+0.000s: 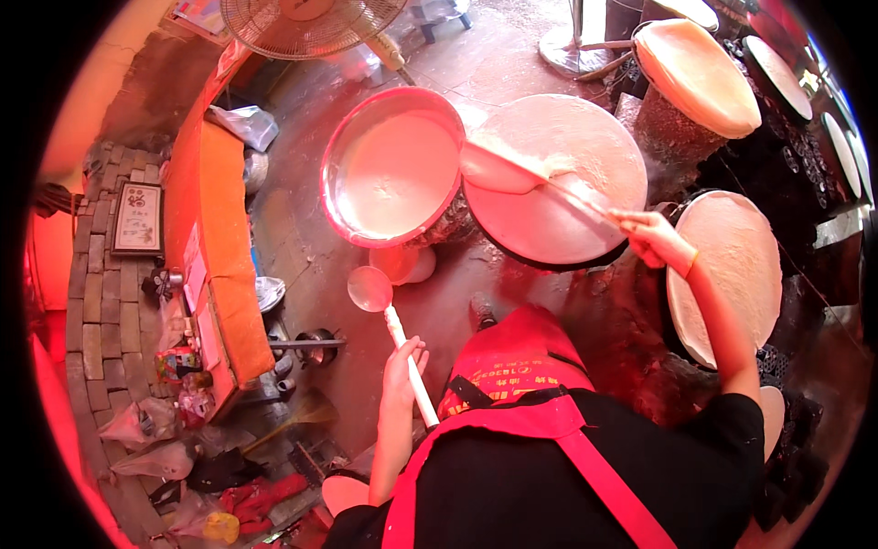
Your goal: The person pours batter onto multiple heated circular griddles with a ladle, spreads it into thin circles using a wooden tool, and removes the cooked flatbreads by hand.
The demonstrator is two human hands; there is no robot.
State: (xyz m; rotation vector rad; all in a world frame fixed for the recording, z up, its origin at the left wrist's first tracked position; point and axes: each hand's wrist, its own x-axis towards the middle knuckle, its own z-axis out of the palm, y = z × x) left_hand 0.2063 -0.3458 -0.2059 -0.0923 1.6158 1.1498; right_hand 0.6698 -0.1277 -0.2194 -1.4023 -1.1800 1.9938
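My left hand (399,373) is closed around the white handle of a round-bowled ladle (370,289), held upright left of my apron. In my right hand (653,240) is the thin handle of a broad, flat spreader (498,170), whose blade reaches left over a round griddle (551,265). Pale batter (585,137) coats the griddle, with a rougher heap along the blade's far side. Touching the griddle's left side is a large basin (326,178) of pale liquid batter (393,174). The blade's tip is close to the basin's rim.
A second griddle (727,274) bearing a pale round sheet stands to my right. Beyond it, stacked thin flatbreads (697,78) rest on a round stand. A fan (311,26) is at the far left, and an orange-covered counter (219,247) runs along the left. Bags (151,425) lie lower left.
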